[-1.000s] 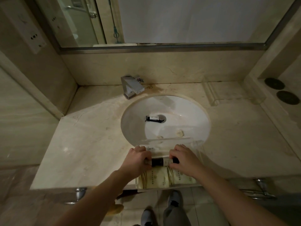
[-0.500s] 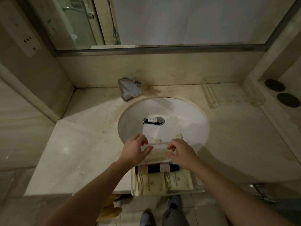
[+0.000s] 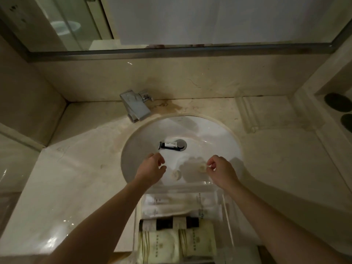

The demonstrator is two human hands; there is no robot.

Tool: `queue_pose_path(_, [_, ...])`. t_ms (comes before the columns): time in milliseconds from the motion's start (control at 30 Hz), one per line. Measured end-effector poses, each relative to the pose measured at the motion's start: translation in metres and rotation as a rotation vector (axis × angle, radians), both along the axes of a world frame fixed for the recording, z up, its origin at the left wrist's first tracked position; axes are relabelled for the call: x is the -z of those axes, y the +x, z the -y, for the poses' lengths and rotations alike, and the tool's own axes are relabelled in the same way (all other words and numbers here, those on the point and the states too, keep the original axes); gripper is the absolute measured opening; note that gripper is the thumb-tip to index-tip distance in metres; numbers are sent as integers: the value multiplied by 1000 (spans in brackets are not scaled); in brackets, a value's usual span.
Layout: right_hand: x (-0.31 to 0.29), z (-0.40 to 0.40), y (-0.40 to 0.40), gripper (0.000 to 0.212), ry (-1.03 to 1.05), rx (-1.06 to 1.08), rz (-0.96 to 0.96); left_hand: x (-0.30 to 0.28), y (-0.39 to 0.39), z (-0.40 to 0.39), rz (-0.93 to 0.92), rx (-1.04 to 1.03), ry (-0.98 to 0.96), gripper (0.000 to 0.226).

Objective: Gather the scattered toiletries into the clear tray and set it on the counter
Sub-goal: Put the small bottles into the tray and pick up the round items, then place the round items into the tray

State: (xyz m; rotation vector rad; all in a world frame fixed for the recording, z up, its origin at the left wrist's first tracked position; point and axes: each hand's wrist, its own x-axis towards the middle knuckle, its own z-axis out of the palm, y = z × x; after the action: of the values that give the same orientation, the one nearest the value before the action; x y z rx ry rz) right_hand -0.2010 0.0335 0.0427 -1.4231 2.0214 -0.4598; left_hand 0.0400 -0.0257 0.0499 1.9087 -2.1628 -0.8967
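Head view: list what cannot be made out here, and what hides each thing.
- Clear tray: near end cut off by the bottom edge, head view.
- Cream packets: printing too small and dim to read.
- Small tube at the sink drain: label too small.
- Right hand: its own fingers hide whether it grips the pale round item.
- Left hand: any contents hidden by curled fingers.

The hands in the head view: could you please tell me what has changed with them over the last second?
Both hands let go of the dark bottle in the clear tray and reached forward into the sink. The right hand now pinches a small pale round item; the left hand hovers beside another, holding nothing. The small tube by the drain and the packets in the tray stayed put.
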Motion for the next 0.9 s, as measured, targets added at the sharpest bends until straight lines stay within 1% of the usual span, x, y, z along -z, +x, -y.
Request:
queue_pose_path(67, [13,12,-7,9,64,-10,-31,14,-9,11,37,0,77,22])
queue_pose_path(200, [41,33,-18,19,224,-68,-90,46,-26,29,114,-16,236,29])
queue_pose_path(267, [55,44,-19,23,275,-91,-105,61,-33,36,174,15,315,35])
queue_pose_path(333, [67,54,-17,32,325,-138,-136,74,-38,41,219,59,373,42])
queue_pose_path(400, [78,61,-16,40,350,-172,-149,83,-43,43,243,86,425,48])
queue_pose_path(433, [84,63,-15,40,356,-184,-153,86,-45,43,243,95,450,50])
queue_pose_path(567, [99,68,-13,31,360,-231,-200,96,-52,44,179,94,526,49])
queue_pose_path(633, [102,71,-12,35,358,-228,-200,99,-54,46,177,112,542,47])
queue_pose_path(700, [102,73,-12,36,363,-223,-185,98,-57,48,187,128,552,40])
queue_pose_path(767, [102,74,-13,28,351,-226,-165,94,-61,50,161,126,543,29])
queue_pose_path(833, [101,73,-14,24,347,-211,-110,90,-63,53,79,89,538,30])
queue_pose_path(900, [98,71,-15,22,333,-134,14,84,-63,54,-50,0,533,32])
